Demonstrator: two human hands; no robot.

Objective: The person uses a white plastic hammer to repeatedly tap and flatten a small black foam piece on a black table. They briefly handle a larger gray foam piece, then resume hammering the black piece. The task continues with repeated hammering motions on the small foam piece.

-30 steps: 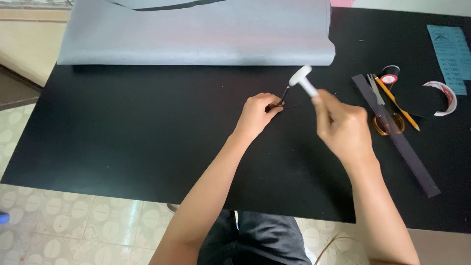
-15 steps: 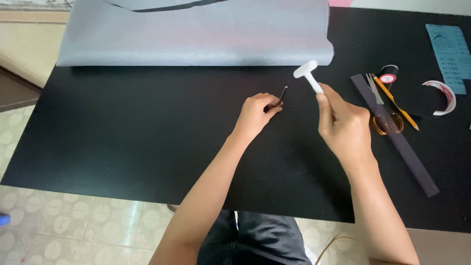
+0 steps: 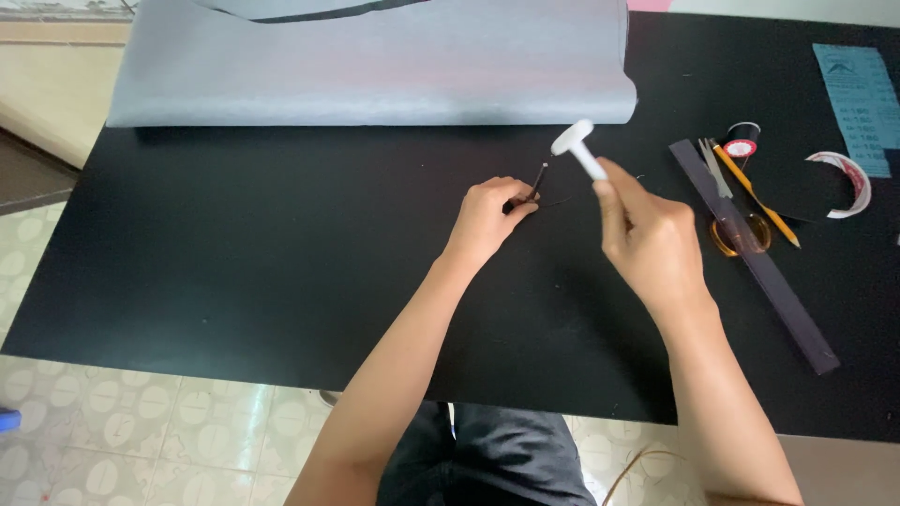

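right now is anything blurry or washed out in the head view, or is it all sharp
Head view: even daylight, soft shadows only. The small white mallet in the right hand is slightly motion-blurred; the left hand pinching the thin dark punch is fairly sharp. The grey fabric roll carries a pale sheen, and the black table swallows detail, so thin dark things on it are hard to make out.

**White Mallet, Dark Punch on Black**

A white mallet (image 3: 574, 142) sits in the right hand (image 3: 649, 239); the left hand (image 3: 489, 217) pinches a dark slim punch (image 3: 537, 181). Beneath both, black table (image 3: 234, 244); beyond, grey fabric (image 3: 375, 66); rightward, a yellow pencil (image 3: 755, 192).
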